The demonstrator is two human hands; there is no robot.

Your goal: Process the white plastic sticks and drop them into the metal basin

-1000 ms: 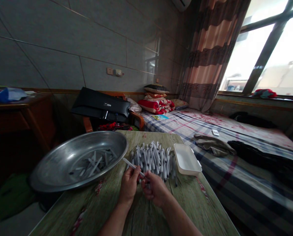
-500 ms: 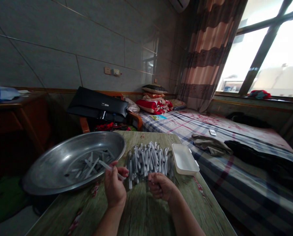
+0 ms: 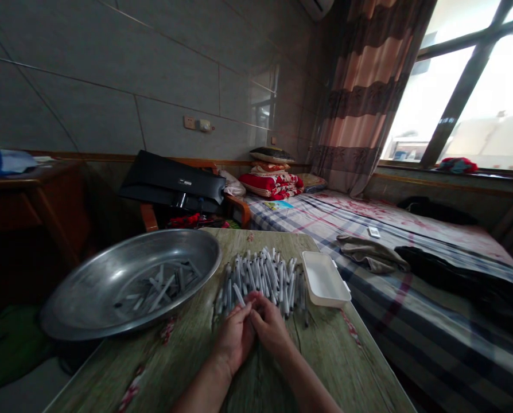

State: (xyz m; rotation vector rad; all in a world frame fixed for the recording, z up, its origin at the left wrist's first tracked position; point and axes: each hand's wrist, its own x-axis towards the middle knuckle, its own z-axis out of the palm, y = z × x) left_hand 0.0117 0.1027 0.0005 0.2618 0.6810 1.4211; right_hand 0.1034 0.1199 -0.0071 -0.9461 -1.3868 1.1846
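Observation:
A heap of grey-and-white pen barrels [image 3: 263, 277] lies on the green wood-grain table [image 3: 334, 367]. My left hand [image 3: 236, 335] and my right hand [image 3: 270, 327] meet at the near edge of the heap, fingers pinched together on one pen barrel [image 3: 239, 295] that points up and left. A wide metal basin [image 3: 84, 301] to the left holds several finished pens [image 3: 159, 285]. A shallow white tray [image 3: 325, 279] stands right of the heap.
A bed with a checked blanket [image 3: 411, 298], folded quilts [image 3: 274, 182] and dark clothes runs along the table's right side. A black monitor [image 3: 173, 183] leans on a wooden chair behind. A wooden desk [image 3: 28, 201] stands at the left.
My left hand went over the basin holding a pen, then came back without it. Both hands now meet on another barrel at the heap's near edge.

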